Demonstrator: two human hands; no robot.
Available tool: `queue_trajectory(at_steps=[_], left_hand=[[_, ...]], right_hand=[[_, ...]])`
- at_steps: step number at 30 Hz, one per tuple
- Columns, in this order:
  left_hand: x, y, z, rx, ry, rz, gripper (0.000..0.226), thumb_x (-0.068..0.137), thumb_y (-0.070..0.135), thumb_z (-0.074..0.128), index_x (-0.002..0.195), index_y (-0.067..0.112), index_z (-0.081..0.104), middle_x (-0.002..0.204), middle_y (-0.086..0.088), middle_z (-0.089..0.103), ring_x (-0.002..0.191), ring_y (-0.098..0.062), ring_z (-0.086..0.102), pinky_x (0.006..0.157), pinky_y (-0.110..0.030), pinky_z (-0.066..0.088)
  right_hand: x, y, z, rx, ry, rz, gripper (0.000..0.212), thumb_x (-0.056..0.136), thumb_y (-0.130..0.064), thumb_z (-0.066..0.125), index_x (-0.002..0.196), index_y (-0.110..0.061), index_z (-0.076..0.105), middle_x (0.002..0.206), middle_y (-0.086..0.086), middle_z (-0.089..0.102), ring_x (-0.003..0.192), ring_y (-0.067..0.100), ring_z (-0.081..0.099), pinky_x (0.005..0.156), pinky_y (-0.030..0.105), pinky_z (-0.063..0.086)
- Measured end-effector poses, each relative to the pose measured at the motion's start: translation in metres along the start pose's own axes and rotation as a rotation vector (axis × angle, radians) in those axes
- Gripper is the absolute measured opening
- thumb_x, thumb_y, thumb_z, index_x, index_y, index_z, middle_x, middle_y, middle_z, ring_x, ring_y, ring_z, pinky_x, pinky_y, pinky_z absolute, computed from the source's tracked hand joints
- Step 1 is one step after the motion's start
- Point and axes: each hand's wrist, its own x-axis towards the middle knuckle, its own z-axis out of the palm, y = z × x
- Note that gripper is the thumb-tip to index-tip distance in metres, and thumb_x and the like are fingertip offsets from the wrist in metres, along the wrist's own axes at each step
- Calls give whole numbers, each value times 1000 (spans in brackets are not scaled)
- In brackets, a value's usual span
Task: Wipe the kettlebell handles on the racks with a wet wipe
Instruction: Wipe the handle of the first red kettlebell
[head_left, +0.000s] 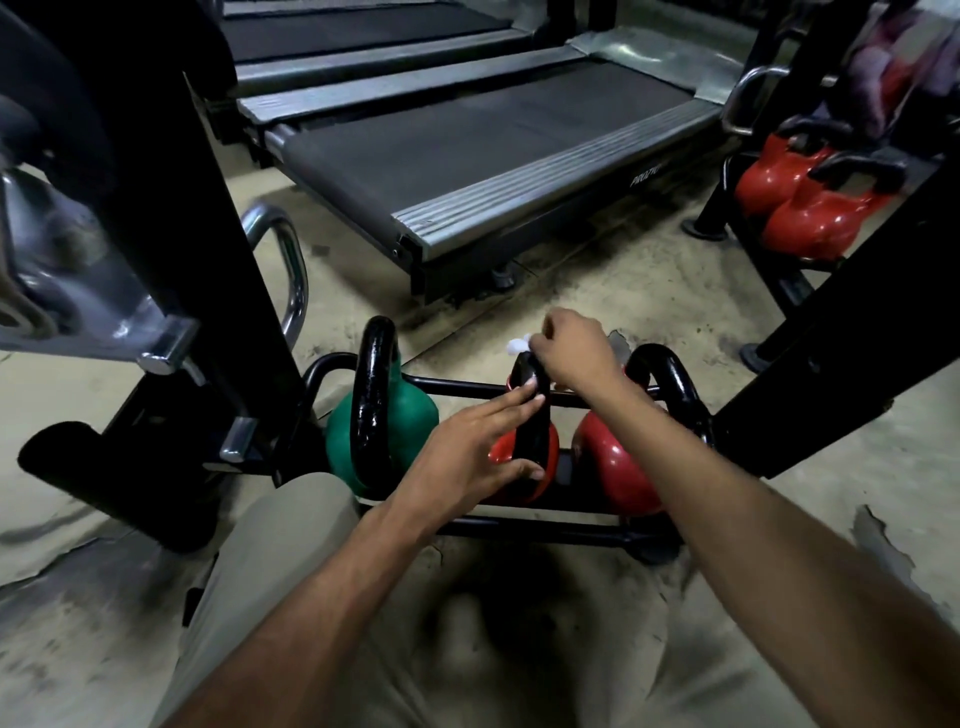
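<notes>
On the floor rack (545, 531) the middle kettlebell (551, 451) of 3 looks heavy; the right hand (571, 353) pinches the limp wet wipe (518, 345) atop its stiff, slick-looking handle (532, 431), left hand (467, 457) bracing it flat-fingered

Dim indoor light, glare on the black handle (370, 395), blurred edges, wide-angle bending, soft foreground.
</notes>
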Motion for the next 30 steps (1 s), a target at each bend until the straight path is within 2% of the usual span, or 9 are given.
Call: queue_trajectory(at_steps=[3,6,10,14,16,20,24,27,30], left_hand=[[1,1,0,20,-25,-3,82,78,45,84,151,31,50,160,19,39,145,3,37,116,-33,42],[-1,-1,-3,42,-63,10,76,86,44,79,153,32,46,161,17,38,147,2,35,118,-32,39],[-1,-2,-2,58,-56,21,77,86,40,80,153,29,46,162,17,35,148,3,31,119,-30,37],[1,-2,1,29,1,10,83,76,41,87,150,30,51,159,20,39,144,4,39,113,-34,46],[1,-1,1,24,4,4,83,75,41,88,149,30,52,158,22,40,142,4,41,111,-36,48],[-2,0,3,15,5,-2,81,75,44,86,148,30,54,158,20,42,142,-3,45,111,-42,48],[-14,5,5,155,41,43,69,81,39,80,145,27,58,156,15,46,139,-7,49,107,-38,50],[-26,8,2,250,38,82,63,84,32,78,143,24,60,154,12,50,129,-12,58,102,-33,53],[-30,8,2,303,28,108,61,85,24,77,144,21,59,154,8,51,126,-17,62,101,-35,55]], right_hand=[[10,-30,0,-479,-224,-285,4,85,-18,59,89,-17,59,104,18,70,100,37,66,68,31,40],[0,-57,-6,-869,-417,-467,19,90,-12,60,107,-8,68,104,12,68,102,34,67,67,31,41],[-6,-61,-20,-840,-278,-465,15,89,-15,63,100,-8,71,97,12,68,101,34,68,67,31,41],[-4,-14,-12,-384,-1,-219,14,86,-23,59,77,-13,58,90,20,70,87,38,67,66,31,41],[-8,15,8,61,58,64,17,87,-19,55,78,-5,61,81,19,68,76,35,66,67,35,51],[-37,31,36,1420,-257,659,27,95,-7,42,108,1,64,92,24,66,73,30,68,64,36,58],[-46,19,31,1759,-412,729,42,103,-9,25,121,12,56,92,25,74,69,33,75,63,38,63],[-44,11,32,1447,-64,623,18,98,-7,42,97,0,59,82,21,67,64,33,70,57,36,59],[-43,11,25,532,264,140,10,92,-11,57,82,-12,60,79,3,66,73,21,62,65,31,47]])
